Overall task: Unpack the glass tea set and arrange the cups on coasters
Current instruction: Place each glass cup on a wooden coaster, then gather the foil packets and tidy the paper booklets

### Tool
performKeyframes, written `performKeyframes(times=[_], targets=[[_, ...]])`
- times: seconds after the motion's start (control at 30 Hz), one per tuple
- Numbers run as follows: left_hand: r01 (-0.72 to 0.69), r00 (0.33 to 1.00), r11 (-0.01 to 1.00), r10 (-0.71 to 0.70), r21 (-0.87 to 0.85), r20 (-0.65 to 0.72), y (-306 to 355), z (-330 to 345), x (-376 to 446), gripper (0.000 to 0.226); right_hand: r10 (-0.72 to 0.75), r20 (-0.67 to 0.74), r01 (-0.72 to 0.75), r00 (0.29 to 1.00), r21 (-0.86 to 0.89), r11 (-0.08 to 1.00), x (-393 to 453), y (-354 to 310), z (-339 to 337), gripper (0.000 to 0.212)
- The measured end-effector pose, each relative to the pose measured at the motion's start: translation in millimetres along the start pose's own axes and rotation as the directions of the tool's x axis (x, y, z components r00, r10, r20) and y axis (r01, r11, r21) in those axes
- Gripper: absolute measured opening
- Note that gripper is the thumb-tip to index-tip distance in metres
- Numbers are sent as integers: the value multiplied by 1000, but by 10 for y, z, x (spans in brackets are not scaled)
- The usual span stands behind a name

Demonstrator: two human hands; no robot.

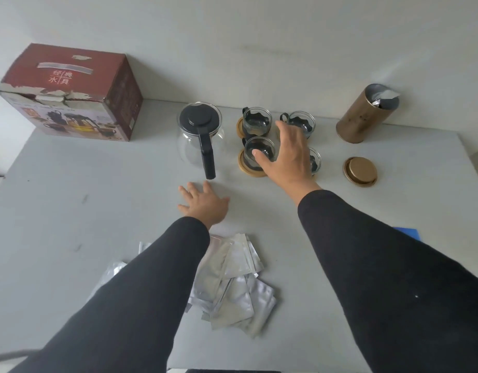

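Observation:
A glass teapot with a black lid and handle stands at the table's far middle. Right of it several glass cups with black holders sit in a cluster: one at the back left on a wooden coaster, one in front of it on a coaster, one at the back right, and one mostly hidden behind my right hand. My right hand hovers over the cluster, fingers spread, thumb at the front left cup's rim. My left hand lies flat and open on the table below the teapot's handle.
The red tea-set box stands at the back left. A bronze canister stands open at the back right, its lid lying in front. Several silver foil packets lie near me. A blue object shows at the right.

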State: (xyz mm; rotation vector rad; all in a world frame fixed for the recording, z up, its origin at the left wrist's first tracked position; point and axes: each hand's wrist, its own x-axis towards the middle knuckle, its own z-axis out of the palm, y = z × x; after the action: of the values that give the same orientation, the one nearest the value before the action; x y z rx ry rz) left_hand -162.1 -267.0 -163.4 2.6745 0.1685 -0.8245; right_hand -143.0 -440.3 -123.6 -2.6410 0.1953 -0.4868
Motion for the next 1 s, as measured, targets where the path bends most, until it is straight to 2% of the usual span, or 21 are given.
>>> performKeyframes(times=[0.27,0.47,0.73,0.9,1.0], targets=[[-192,981,981,193,33,-25,325,136,-385,62,95,-31,-95,995,-8,995,-278,-71,-318,69],[-271,962,960,271,68,15,394,108,-649,59,119,-44,-120,992,-15,993,-671,-56,-468,65],[-205,978,978,206,30,-43,165,208,-1086,58,89,48,-89,995,0,996,-1275,16,-709,60],[-124,986,991,128,46,-108,-247,296,-1259,62,145,150,-156,978,64,986,-1627,-77,-649,61],[-15,991,1000,17,14,-133,-573,313,-1325,69,206,247,-229,947,67,971,-1853,-131,-591,65]])
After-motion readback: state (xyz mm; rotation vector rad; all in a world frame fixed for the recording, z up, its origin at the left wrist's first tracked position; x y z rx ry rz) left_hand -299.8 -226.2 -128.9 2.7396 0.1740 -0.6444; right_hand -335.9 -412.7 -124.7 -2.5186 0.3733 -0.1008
